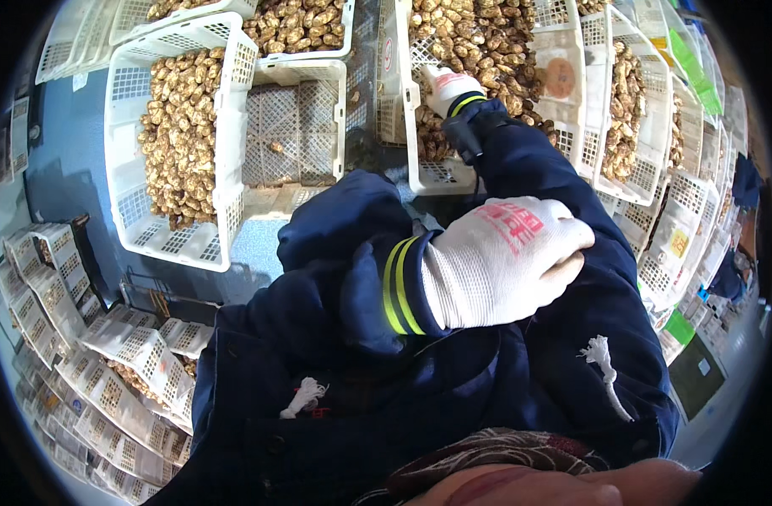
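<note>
My left hand [508,263], in a white knit glove with red print, is curled into a fist in front of my chest, close to my right sleeve. Its palm side is turned away, so anything inside it is hidden. Further off, my right hand [453,90], gloved the same way, reaches over a white plastic crate [441,175] beside its latticed left wall. The back of that glove hides most of its fingers. Brown and cream lumps [496,42], of a kind I cannot make out, fill much of this crate.
To the left stands another white crate [124,198] of the same lumps. Beside it, a nearly empty crate [289,126] has a dirty latticed bottom with one lump on it. Further filled crates [626,110] line the right side. Stacked crates [91,379] stand at the lower left.
</note>
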Demonstrator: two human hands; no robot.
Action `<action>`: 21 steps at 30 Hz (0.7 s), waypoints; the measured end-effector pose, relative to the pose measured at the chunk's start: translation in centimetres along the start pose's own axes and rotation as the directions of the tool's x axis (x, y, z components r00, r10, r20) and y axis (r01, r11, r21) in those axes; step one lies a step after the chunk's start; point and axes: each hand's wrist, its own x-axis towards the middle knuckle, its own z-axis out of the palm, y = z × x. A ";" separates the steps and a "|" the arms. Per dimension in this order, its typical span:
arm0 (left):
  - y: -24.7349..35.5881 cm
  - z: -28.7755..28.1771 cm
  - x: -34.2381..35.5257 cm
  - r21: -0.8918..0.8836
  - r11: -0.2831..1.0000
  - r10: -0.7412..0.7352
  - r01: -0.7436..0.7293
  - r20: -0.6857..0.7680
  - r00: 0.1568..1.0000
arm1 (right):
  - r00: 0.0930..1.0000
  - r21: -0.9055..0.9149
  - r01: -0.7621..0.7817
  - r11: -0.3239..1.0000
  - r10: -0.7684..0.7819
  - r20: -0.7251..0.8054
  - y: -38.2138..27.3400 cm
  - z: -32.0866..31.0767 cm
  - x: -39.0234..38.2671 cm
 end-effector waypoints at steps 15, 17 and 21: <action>-0.3 1.2 0.1 0.201 0.979 -0.014 -0.010 0.118 0.993 | 0.880 0.506 -0.297 0.810 0.438 -0.184 19.9 -3.6 -29.8; 0.1 1.3 0.0 0.239 0.970 -0.104 0.052 0.208 0.973 | 0.802 0.400 -0.549 0.734 0.597 0.006 20.9 -2.2 -32.2; -0.9 2.3 -0.8 0.289 0.926 0.186 -0.242 0.207 0.960 | 0.779 0.224 -0.528 0.820 0.572 -0.257 24.1 -0.5 -31.8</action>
